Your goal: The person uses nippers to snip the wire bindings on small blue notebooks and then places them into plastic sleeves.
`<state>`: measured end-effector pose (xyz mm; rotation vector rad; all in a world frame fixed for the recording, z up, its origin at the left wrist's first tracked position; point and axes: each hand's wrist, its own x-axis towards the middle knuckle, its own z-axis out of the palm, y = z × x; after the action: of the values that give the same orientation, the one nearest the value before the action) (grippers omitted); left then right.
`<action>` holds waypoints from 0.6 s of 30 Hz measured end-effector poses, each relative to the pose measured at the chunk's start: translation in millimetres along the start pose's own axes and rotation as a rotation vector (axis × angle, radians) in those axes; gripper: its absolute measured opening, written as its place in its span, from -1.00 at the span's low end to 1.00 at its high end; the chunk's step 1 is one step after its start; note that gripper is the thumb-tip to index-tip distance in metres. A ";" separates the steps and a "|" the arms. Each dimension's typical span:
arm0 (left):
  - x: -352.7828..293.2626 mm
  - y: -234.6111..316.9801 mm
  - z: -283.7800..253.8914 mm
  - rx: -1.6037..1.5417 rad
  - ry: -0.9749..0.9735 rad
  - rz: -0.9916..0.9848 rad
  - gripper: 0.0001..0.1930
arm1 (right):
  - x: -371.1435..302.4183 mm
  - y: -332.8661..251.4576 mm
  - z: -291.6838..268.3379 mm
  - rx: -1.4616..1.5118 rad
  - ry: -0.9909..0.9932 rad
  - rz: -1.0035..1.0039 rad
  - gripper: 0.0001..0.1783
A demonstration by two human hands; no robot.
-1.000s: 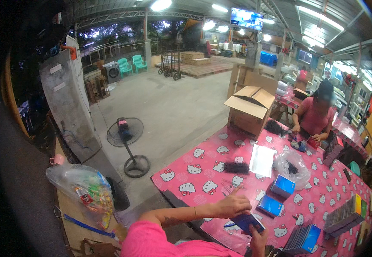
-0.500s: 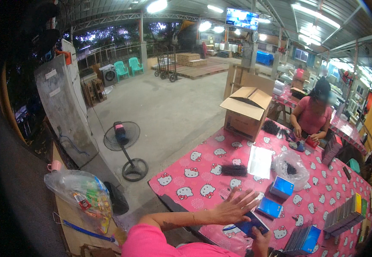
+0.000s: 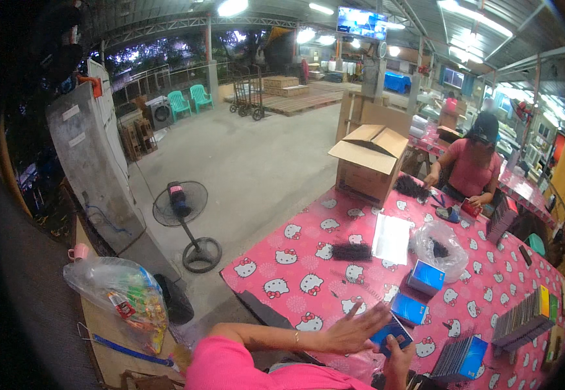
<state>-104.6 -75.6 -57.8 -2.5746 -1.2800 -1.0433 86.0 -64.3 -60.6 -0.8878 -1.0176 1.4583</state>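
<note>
My right hand (image 3: 398, 359) grips a small blue-covered notebook (image 3: 393, 333) at its near edge, thumb on the cover. Over the notebook's left side lies my left hand (image 3: 360, 327), palm down with its fingers stretched out and touching it. Just beyond are two short blue notebook stacks, the nearer one (image 3: 409, 308) close to my left fingertips and the other (image 3: 427, 276) behind it. To the right of my right hand stands a longer row of blue notebooks (image 3: 458, 359). Thin dark coils (image 3: 355, 278) lie loose beyond my left hand.
A pink patterned tablecloth (image 3: 276, 286) covers the table. On it are a black coil bundle (image 3: 352, 252), white paper (image 3: 392, 239), a clear plastic bag (image 3: 442, 250), a carton (image 3: 368, 162) and a yellow-ended notebook row (image 3: 523, 318). A co-worker (image 3: 474, 162) sits opposite; a fan (image 3: 182, 201) stands left.
My left hand has come down onto the notebook, and its fingers are closer together. The notebook's cover now tilts more toward me. The co-worker's one hand has moved to a black bundle.
</note>
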 end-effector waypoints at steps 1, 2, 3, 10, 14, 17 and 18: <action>25.8 -7.1 -15.6 0.123 -0.013 -0.061 -0.11 | 0.5 -1.1 3.0 -0.001 0.000 0.007 -0.73; 45.9 -13.0 -27.0 0.249 -0.025 -0.122 -0.08 | 0.8 -5.2 10.5 0.014 -0.038 0.030 -0.71; 52.1 -20.1 -27.6 0.230 -0.028 -0.114 -0.04 | 0.0 -7.5 15.3 0.028 -0.083 0.057 -0.69; 34.9 6.8 -18.6 0.217 0.073 -0.047 0.00 | 1.2 7.6 1.6 -0.017 -0.061 -0.088 -0.62; 37.3 -3.4 -7.4 0.083 -0.111 -0.045 0.02 | 1.6 -1.3 3.7 0.013 -0.170 -0.012 -0.62; 10.3 9.0 19.2 0.100 -0.020 0.035 0.00 | -8.3 -10.4 3.0 -0.018 -0.070 -0.021 -0.73; 12.5 8.7 25.2 0.132 0.082 0.065 0.00 | -2.7 0.1 -2.3 -0.013 -0.066 -0.027 -0.73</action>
<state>-79.4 -63.9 -67.6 -2.4332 -1.1947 -1.0056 88.4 -66.7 -61.5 -0.8376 -1.0850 1.4679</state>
